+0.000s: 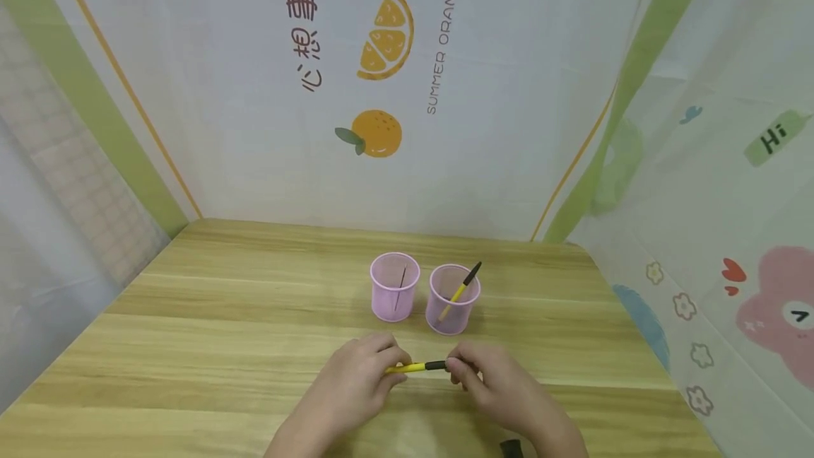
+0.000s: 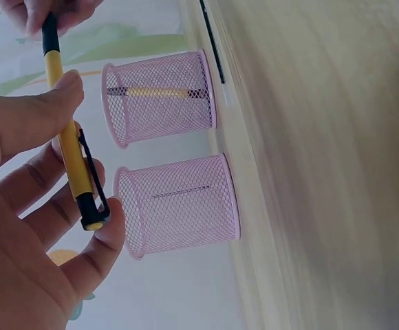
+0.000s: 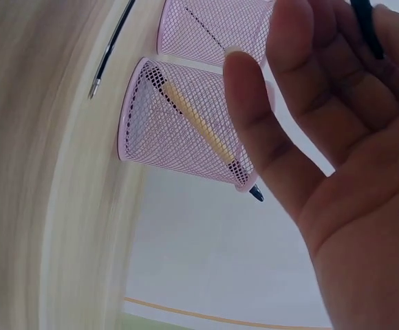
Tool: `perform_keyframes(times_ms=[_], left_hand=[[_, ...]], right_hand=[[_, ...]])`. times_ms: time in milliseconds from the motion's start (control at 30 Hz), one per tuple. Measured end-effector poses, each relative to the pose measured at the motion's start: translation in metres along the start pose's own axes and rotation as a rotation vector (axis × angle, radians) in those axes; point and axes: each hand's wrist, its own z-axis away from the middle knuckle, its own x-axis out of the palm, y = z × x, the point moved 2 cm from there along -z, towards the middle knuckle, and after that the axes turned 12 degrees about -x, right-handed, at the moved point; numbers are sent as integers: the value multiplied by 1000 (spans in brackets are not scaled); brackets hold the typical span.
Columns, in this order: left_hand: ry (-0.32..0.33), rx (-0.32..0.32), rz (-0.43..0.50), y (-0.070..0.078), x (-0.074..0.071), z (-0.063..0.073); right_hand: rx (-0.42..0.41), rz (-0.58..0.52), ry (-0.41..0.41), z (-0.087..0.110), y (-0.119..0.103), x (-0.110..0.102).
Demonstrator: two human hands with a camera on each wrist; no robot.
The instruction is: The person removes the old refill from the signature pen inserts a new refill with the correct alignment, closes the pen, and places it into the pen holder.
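A yellow pen (image 1: 415,367) with a black front end lies level above the table between both hands. My left hand (image 1: 359,377) holds its yellow barrel between thumb and fingers; the black clip (image 2: 93,172) shows in the left wrist view. At the other end, my right hand (image 1: 492,382) pinches the black tip (image 3: 369,27), partly hidden by its fingers. Beyond the hands stand two pink mesh cups. Inside the left cup (image 1: 384,306) leans a thin dark refill (image 2: 181,192). The right cup (image 1: 459,320) contains another yellow and black pen (image 1: 459,291), its tip above the rim.
On the wooden table (image 1: 254,316), a thin black refill with a metal tip (image 3: 110,49) lies near the cups in the wrist views. A black object (image 1: 511,448) shows beside the right forearm. Printed curtains (image 1: 496,161) hang behind the table and at both sides.
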Motion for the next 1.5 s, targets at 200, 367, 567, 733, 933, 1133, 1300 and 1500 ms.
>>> perform_keyframes(times_ms=[200, 367, 567, 733, 933, 1133, 1300, 1500], left_hand=[[3, 3, 5, 1, -1, 0], [7, 14, 4, 1, -1, 0], [-7, -11, 11, 0, 1, 1], [-10, -17, 25, -1, 4, 3], [-42, -28, 11, -3, 6, 5], [-80, -37, -1, -5, 7, 4], [-126, -51, -13, -6, 9, 4], [-163, -79, -11, -7, 10, 5]], right_hand=[[27, -8, -8, 0, -1, 0], [-12, -15, 8, 0, -1, 0], [-42, 36, 16, 0, -1, 1], [-37, 61, 11, 0, 1, 4], [-26, 36, -4, 0, 1, 6], [-24, 22, -21, -1, 2, 7], [12, 28, -42, -2, 4, 8], [50, 33, -70, -4, 4, 10]])
